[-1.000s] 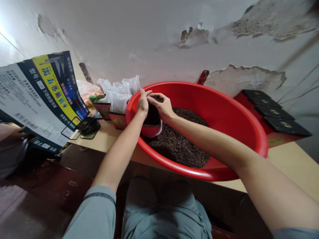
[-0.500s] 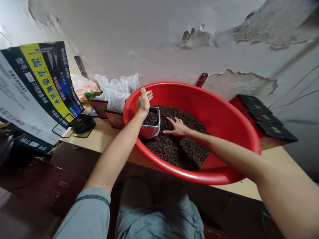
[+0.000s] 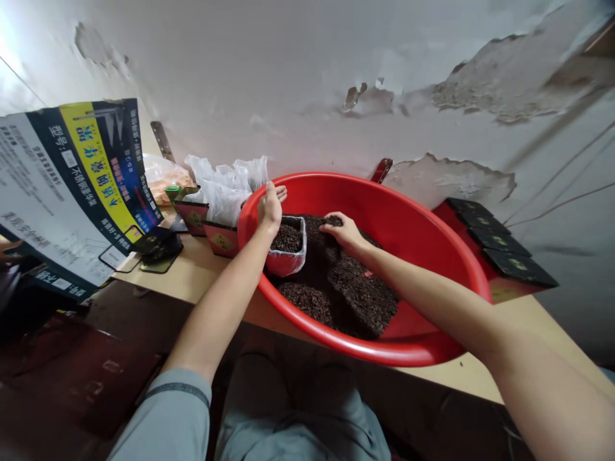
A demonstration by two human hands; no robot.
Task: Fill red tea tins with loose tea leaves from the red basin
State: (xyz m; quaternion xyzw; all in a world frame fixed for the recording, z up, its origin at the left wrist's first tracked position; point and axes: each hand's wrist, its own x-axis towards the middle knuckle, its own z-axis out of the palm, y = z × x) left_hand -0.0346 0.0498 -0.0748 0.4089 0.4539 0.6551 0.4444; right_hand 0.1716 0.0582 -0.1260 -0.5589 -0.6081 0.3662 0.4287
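A large red plastic tub (image 3: pixel 413 224) holds a bed of dark loose tea leaves (image 3: pixel 360 294). Inside its left side stands a box with a clear plastic liner (image 3: pixel 288 261), filled with the same leaves. My left hand (image 3: pixel 271 206) is at the tub's left rim, just behind the box, fingers stretched out and nothing in its grip. Whether its palm touches the box is hidden. Above the leaves, right of the box, my right hand (image 3: pixel 343 232) curls palm up around a handful of tea leaves (image 3: pixel 333 221).
Left of the tub stand red boxes (image 3: pixel 221 238) with puffed clear liners (image 3: pixel 223 192). A large printed carton (image 3: pixel 81 192) leans at far left, beside a dark phone-like object (image 3: pixel 158 264). Dark flat boxes (image 3: pixel 500 240) line the wall at right on the wooden table (image 3: pixel 533 320).
My right hand, spread flat on the leaves before, has turned up and closed around a handful, leaving a hollow beside the box. My left hand keeps its place. The view has shifted slightly.
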